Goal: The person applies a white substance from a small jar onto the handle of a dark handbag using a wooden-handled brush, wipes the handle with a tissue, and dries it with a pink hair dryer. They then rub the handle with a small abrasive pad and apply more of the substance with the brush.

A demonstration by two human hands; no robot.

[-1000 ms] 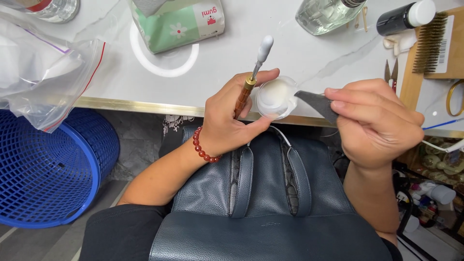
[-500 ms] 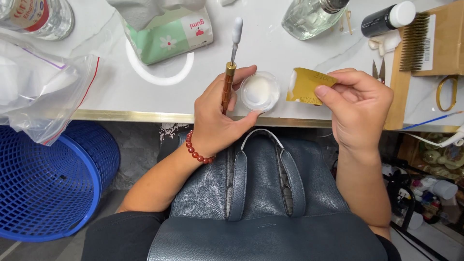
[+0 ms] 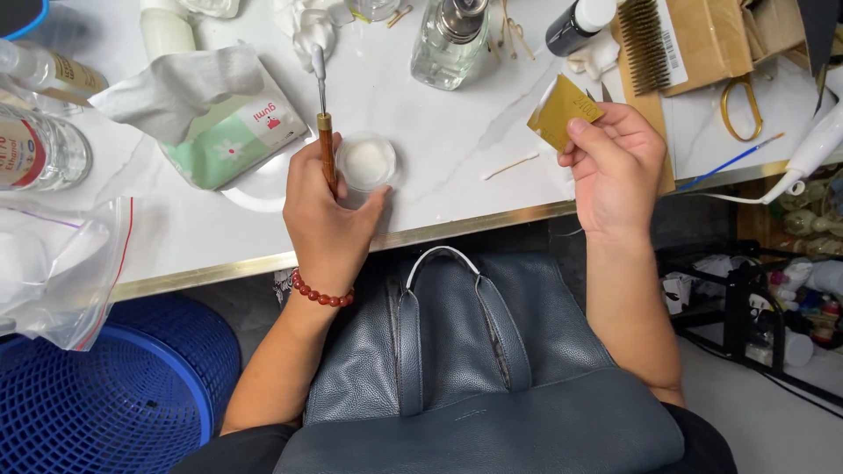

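I see the left hand with fingers pinching a wooden-handled metal spatula tool and a small clear round jar over the desk. Right hand fingers pinch a light, stiff gold lid by its edge; probably slippery.

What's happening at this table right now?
A person sits at a white marble table with a dark blue leather handbag on their lap. The left hand holds a wooden-handled tool and a small clear jar of white cream. The right hand holds up a gold lid.
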